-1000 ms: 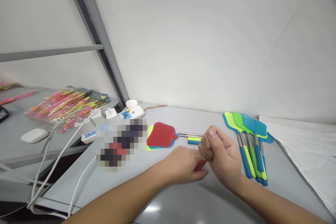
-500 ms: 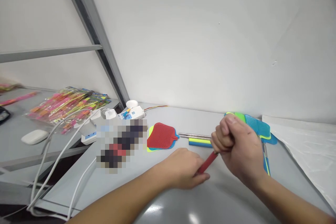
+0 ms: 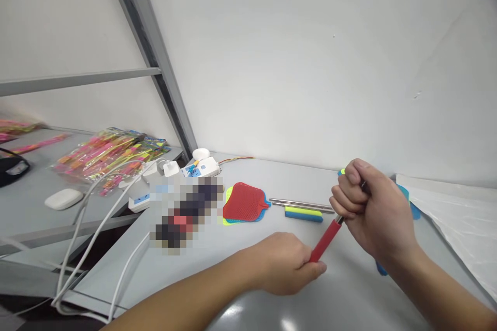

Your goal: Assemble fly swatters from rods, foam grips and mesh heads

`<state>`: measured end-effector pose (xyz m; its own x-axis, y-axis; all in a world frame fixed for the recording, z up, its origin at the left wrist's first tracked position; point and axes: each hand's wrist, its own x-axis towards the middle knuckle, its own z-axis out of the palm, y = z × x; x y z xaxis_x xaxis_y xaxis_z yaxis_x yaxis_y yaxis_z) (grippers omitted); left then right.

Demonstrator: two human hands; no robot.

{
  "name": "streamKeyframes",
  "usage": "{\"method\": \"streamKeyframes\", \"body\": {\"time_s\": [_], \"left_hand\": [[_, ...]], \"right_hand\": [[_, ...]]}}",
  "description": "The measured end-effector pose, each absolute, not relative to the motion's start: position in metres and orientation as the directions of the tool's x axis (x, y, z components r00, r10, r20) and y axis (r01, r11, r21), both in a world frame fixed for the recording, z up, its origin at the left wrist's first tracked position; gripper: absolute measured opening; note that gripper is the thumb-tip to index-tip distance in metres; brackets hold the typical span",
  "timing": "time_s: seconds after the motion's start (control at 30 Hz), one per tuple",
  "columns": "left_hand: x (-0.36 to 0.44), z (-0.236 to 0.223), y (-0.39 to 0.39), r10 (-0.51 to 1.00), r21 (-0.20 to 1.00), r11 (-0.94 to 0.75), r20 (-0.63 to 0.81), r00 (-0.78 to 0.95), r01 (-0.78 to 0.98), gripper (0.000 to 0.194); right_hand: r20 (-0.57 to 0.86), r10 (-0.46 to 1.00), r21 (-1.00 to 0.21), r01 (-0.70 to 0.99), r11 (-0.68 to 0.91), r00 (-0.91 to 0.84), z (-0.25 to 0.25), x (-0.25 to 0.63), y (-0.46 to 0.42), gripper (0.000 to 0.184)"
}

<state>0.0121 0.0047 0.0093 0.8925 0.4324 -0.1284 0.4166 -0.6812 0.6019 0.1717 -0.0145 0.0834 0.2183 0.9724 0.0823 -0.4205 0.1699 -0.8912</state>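
Note:
My left hand (image 3: 289, 264) pinches the lower end of a red handle grip (image 3: 325, 241) low in the middle of the grey table (image 3: 240, 248). My right hand (image 3: 370, 209) is a closed fist around the metal rod that comes out of the grip's upper end. The grip slants up to the right between the two hands. Behind my right hand, the finished blue and green fly swatters (image 3: 411, 207) are mostly hidden.
A stack of swatter heads, red on top (image 3: 245, 201), lies mid-table with a metal rod (image 3: 298, 202) and a blue-yellow grip (image 3: 303, 213) beside it. Power strips (image 3: 196, 168) and white cables (image 3: 97, 212) lie left, packaged toys (image 3: 108, 150) behind, and a white plastic sheet (image 3: 458, 217) at right.
My right hand has moved up and to the right, away from the left, drawing the rod out so that more of the red grip shows between the hands.

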Motion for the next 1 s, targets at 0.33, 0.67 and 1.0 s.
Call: {"method": "streamKeyframes", "body": {"time_s": [0.33,0.67,1.0], "left_hand": [[0.011,0.005,0.005,0.433,0.790,-0.517,-0.089,0.897,0.329,0.047],[0.025,-0.007,-0.003,0.642,0.764,0.575,-0.200,0.740,-0.293,0.048],[0.027,-0.007,-0.014,0.618,0.456,0.777,-0.423,0.663,-0.434,0.065]], "right_hand": [[-0.018,0.985,-0.878,-0.474,0.066,0.170,0.078,0.167,-0.010,0.032],[-0.078,0.997,-0.972,-0.221,-0.082,-0.028,0.046,0.149,0.017,0.042],[-0.314,0.797,-0.825,0.564,0.040,-0.515,0.052,0.121,0.100,0.041]]}}
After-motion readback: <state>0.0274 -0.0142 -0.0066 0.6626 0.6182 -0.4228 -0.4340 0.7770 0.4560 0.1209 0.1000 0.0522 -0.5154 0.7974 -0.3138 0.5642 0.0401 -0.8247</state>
